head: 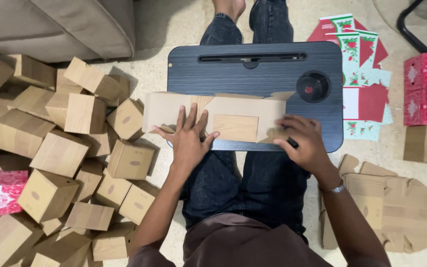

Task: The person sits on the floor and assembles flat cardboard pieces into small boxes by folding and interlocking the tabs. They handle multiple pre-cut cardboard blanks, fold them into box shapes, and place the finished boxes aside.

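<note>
Head view, looking down on a seated person's lap. One flattened cardboard box blank (223, 116) lies on one black lap desk (253, 69), its long axis running left to right and its left end overhanging the desk edge. Two hands work it: the left hand (188, 137) rests flat, fingers spread wide, pressing the blank's middle and grasping nothing; the right hand (302, 141) curls loosely over the blank's right end flap, fingertips touching cardboard. More than twenty folded brown boxes (60, 153) are heaped at left. Several flat printed red cartons (354, 54) lie at right, beside a stack of flat brown blanks (391, 207).
</note>
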